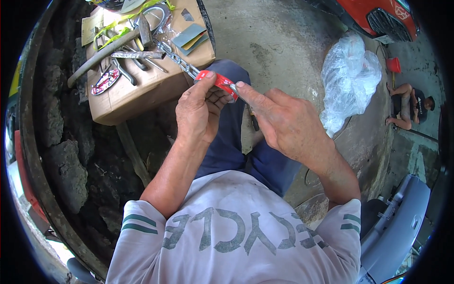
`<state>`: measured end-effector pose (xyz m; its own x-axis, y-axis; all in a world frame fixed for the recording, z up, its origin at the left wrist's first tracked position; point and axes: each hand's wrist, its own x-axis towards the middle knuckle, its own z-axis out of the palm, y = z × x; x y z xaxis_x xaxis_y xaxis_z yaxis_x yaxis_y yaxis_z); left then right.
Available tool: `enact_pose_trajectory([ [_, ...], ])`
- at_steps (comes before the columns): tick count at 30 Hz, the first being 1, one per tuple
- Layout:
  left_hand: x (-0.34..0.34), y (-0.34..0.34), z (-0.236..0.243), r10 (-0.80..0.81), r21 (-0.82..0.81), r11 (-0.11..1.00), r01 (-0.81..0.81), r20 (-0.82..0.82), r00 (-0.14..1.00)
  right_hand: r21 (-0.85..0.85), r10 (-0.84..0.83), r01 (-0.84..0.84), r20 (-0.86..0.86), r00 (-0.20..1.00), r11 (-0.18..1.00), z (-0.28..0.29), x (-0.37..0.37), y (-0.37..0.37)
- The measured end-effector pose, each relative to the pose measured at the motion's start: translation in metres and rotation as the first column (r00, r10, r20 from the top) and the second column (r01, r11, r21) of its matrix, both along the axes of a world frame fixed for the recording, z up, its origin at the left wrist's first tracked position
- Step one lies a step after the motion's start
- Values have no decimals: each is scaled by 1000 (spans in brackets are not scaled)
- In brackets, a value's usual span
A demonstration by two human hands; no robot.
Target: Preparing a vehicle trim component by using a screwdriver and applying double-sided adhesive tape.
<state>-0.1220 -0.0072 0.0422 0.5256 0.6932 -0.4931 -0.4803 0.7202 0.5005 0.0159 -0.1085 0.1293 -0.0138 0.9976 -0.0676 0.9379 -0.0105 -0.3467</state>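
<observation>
Between the thumb and fingers of my left hand (197, 106) is a red strip (222, 83) with white marks. A metal chain (177, 57) runs from the cardboard box (151, 92) up to that hand; whether it joins the strip is hidden. My right hand (291, 120) is closed round a slim tool (254, 119), whose dark handle shows beneath the palm. Its index finger stretches along the tool toward the strip, where a thin metal tip meets the red surface. The tool's exact kind is hidden.
On the box lie a hammer (101, 59), pliers (124, 72), a folded grey-green sheet (189, 38) and yellow-green strapping (113, 38). Broken rubble (66, 165) fills the left. Clear plastic wrap (350, 75) lies right. Beyond it sits another person (410, 106), near a red vehicle (378, 19).
</observation>
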Motion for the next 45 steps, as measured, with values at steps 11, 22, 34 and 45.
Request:
enact_pose_trajectory([
  [11,-2,0,-5,47,-84,996,-45,27,999,-1,-2,2,-57,998,1000,-10,2,-7],
  [22,-4,-1,-7,58,-102,993,-56,16,998,-3,-39,39,-81,996,999,-12,-2,-12],
  [34,-7,0,-8,36,-113,993,-25,98,995,52,-65,72,-130,989,996,-15,-6,-19],
  [45,-5,-3,-3,-36,-46,998,43,130,991,26,19,-19,-2,1000,999,5,-3,-3],
])
